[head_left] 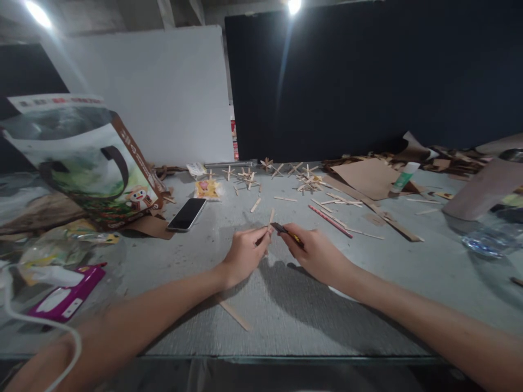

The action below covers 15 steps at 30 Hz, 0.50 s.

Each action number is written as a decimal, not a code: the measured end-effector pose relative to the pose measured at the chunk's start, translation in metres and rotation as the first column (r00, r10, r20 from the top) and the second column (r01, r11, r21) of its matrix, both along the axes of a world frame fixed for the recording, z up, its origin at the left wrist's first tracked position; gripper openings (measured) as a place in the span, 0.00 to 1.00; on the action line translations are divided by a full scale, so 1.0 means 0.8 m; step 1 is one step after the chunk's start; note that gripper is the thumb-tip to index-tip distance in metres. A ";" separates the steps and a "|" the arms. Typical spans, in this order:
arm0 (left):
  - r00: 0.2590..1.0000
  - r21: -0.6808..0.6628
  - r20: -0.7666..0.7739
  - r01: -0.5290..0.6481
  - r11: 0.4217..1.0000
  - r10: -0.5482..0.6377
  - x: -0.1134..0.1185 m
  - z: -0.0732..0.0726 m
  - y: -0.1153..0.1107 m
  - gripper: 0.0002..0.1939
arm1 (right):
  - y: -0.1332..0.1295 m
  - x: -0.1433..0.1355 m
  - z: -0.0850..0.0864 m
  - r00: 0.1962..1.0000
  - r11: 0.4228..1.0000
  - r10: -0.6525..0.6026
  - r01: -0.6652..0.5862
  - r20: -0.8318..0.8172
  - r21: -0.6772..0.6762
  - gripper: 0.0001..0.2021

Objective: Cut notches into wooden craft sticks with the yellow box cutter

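Note:
My left hand (246, 251) is closed around a thin wooden craft stick (272, 215), whose upper end sticks out past the fingertips. Gripped in my right hand (312, 249) is a utility knife (295, 237) with a dark blade and some yellow on its body. The blade tip lies close beside the stick; whether they touch I cannot tell. Both hands are just above the grey table (196, 321). Beyond them lie a loose stick piece (255, 205) and a red patterned pencil (330, 221). A longer wooden stick (233, 314) rests near my left forearm.
Crossed stick pieces (308, 182) lie scattered at the back. On the left are a phone (187, 214), a large printed bag (93, 169) and a purple box (69, 294) with a white cable. Cardboard (363, 177), a glue stick (405, 177) and a plastic bottle (494, 234) occupy the right.

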<state>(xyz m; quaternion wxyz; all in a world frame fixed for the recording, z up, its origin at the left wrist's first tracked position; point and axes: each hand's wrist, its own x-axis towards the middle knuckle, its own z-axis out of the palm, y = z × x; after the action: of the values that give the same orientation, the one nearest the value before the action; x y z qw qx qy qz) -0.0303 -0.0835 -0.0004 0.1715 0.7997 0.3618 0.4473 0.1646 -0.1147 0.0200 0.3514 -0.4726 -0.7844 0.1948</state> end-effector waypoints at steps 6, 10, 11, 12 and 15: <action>1.000 -0.059 0.008 0.021 0.998 -0.021 -0.001 -0.007 0.004 0.22 | 0.003 -0.004 -0.004 0.998 0.999 -0.032 0.033 0.053 -0.018 0.14; 1.000 -0.078 0.013 0.015 0.997 -0.014 -0.001 -0.009 0.006 0.24 | 0.005 -0.005 -0.003 0.999 1.000 -0.017 0.018 0.037 -0.023 0.15; 1.000 -0.075 0.015 0.013 0.997 -0.012 -0.001 -0.010 0.006 0.24 | 0.005 -0.005 -0.003 1.000 1.000 -0.005 0.005 0.014 -0.023 0.15; 1.000 -0.069 0.014 0.012 0.998 -0.011 -0.001 -0.010 0.007 0.24 | 0.005 -0.006 -0.002 1.000 0.999 0.013 -0.013 -0.018 -0.031 0.15; 1.000 -0.038 0.002 0.000 0.999 0.000 -0.001 -0.009 0.008 0.25 | 0.004 -0.009 0.001 0.986 0.989 0.048 -0.070 -0.160 -0.132 0.16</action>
<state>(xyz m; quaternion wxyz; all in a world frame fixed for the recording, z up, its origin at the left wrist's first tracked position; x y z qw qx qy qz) -0.0313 -0.0771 -0.0079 0.1869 0.7958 0.3702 0.4412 0.1572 -0.1116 0.0204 0.3725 -0.4554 -0.7528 0.2951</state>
